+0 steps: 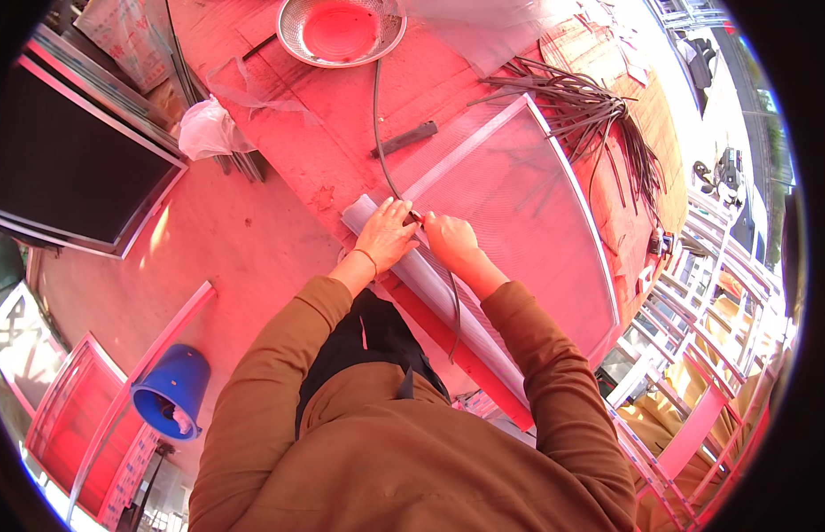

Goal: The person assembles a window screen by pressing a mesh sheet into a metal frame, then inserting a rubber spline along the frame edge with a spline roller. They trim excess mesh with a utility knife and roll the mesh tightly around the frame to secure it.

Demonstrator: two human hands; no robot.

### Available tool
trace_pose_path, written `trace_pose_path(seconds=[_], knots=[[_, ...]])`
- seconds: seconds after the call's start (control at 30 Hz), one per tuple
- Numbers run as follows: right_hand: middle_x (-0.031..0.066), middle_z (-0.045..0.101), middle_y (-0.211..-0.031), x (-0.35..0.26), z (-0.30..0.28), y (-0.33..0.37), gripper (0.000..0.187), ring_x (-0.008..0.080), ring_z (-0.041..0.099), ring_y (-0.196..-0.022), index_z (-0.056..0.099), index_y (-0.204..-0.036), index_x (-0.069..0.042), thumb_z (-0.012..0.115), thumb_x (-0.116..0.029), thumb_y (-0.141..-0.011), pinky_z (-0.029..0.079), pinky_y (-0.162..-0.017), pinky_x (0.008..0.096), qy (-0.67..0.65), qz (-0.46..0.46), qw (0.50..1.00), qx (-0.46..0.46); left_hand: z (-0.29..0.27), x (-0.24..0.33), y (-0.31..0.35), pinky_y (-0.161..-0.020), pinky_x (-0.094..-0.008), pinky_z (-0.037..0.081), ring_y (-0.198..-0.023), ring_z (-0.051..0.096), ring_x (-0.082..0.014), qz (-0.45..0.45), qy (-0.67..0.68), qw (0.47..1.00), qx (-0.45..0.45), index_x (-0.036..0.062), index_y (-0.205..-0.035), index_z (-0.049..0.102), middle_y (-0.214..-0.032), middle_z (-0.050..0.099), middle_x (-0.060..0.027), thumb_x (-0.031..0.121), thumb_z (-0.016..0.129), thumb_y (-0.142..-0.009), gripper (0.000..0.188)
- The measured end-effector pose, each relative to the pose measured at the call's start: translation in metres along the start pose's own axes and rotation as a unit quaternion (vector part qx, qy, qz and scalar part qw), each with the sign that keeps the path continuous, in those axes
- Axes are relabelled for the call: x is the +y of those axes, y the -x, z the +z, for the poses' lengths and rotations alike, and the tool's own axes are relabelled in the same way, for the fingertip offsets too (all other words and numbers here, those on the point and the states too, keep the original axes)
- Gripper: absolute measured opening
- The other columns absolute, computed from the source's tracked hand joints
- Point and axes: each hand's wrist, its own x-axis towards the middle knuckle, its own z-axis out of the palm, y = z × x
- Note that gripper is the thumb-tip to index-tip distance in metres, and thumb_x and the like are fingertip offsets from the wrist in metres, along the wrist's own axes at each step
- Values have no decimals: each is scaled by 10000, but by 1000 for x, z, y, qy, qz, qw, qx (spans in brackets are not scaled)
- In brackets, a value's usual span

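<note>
A mesh screen in a pale frame [568, 168] lies on the table in front of me, its grey mesh [519, 230] stretched across. Along the near side, a loose band of mesh [443, 297] hangs over the table edge. My left hand [386, 235] is at the screen's near left corner, fingers together on a thin dark cord [377, 115]. Beside it, my right hand [452, 239] is closed in a fist. A small dark thing shows between the hands; its kind is hidden. The cord runs in from the far side, and its other end dangles below my hands.
A metal bowl [342, 34], a short dark bar [405, 139] and a bundle of dark strips [599, 111] lie on the table. On the floor at left stands a blue bucket [171, 392], near leaning framed panels [80, 146]. Pale metal frames [696, 355] are stacked at right.
</note>
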Motion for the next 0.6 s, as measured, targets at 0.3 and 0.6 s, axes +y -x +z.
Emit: trace_pose_path(seconds=[0.3, 0.6], knots=[[125, 810, -942, -52, -8, -38, 143, 284, 823, -884, 732, -1020, -49, 686, -171, -962, 646, -727, 407, 141, 1, 990, -21, 27, -1, 2, -1351, -531, 233, -1524, 440, -371, -23, -103, 992, 64, 28, -1439, 632, -1567, 533, -212, 356, 664, -998, 551], [217, 760, -904, 23, 23, 53, 246, 497, 724, -879, 640, -1069, -53, 695, -290, -1032, 552, -753, 584, -157, 175, 962, 135, 13, 3, 7, -1336, -533, 258, -1536, 439, -366, -22, -45, 997, 65, 210, -1363, 752, -1579, 520, -209, 413, 714, -1017, 403]])
